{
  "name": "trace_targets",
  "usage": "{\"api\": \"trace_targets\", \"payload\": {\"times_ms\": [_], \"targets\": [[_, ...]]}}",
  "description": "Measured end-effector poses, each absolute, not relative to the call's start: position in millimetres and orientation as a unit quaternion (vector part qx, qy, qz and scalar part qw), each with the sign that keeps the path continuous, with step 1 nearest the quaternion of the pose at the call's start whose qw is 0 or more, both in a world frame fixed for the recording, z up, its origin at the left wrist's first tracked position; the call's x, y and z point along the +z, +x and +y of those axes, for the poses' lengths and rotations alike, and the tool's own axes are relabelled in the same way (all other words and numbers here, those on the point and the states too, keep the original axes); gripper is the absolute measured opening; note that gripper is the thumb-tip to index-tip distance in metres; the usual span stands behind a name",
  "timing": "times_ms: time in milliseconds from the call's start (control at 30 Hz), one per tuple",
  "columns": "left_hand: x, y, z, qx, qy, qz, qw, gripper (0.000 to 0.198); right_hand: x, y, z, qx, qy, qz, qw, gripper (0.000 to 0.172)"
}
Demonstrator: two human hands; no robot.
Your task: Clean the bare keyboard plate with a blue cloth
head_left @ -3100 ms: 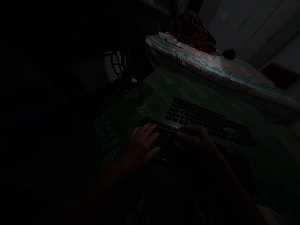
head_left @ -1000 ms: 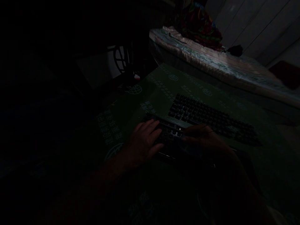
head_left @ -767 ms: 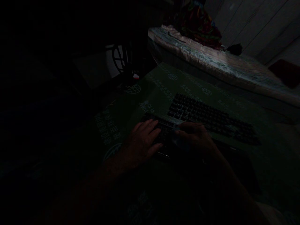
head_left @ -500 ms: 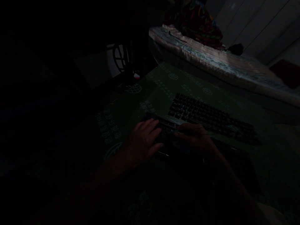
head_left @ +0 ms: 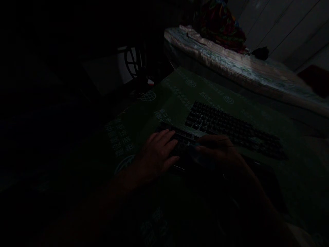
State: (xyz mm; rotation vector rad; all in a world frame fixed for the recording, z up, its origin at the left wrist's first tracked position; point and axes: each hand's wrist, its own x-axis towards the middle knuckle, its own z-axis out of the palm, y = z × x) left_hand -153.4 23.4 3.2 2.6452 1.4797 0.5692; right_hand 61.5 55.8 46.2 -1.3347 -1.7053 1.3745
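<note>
In very dim light my left hand (head_left: 159, 149) lies with fingers spread over the left end of a black keyboard base (head_left: 180, 132), pressing on it. My right hand (head_left: 217, 147) is bent closed above the base's middle, around a dark bluish thing (head_left: 199, 156) whose kind I cannot make out. That thing is over or against the base. Behind both hands, rows of black keys (head_left: 226, 123) lie as a block on the green sheet. The right part of the base runs into shadow under my right forearm.
A green sheet (head_left: 169, 92) printed with white characters and globe marks covers the work surface. Behind it is a mattress-like pad (head_left: 218, 51) with patterned red cloth (head_left: 223, 27) on top. A round fan-like frame (head_left: 132, 61) stands at the far left.
My right hand has shifted slightly right, and more of the bluish thing and the base shows beside it. My left hand stays in place on the base.
</note>
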Motion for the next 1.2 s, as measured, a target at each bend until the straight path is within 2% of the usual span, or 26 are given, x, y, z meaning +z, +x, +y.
{"api": "trace_targets", "payload": {"times_ms": [100, 667, 833, 1067, 1200], "targets": [[4.0, -153.5, 23.0, 0.181, 0.857, 0.481, 0.032, 0.039, 39.4, 50.2, 52.8, 0.497, -0.496, -0.637, 0.318, 0.017], [4.9, -152.6, 22.1, 0.175, 0.857, 0.483, 0.038, 0.039, 32.7, 56.4, 51.4, 0.527, -0.424, -0.696, 0.241, 0.011], [1.6, -153.2, 21.8, 0.183, 0.855, 0.484, 0.026, 0.041, 43.9, 66.5, 54.4, 0.545, -0.445, -0.679, 0.208, 0.011], [1.9, -154.6, 21.8, 0.175, 0.859, 0.48, 0.042, 0.042, 39.9, 48.8, 48.7, 0.508, -0.431, -0.695, 0.27, 0.013], [4.4, -155.8, 22.2, 0.173, 0.857, 0.481, 0.061, 0.044, 33.1, 45.5, 47.0, 0.54, -0.439, -0.668, 0.265, 0.014]]}}
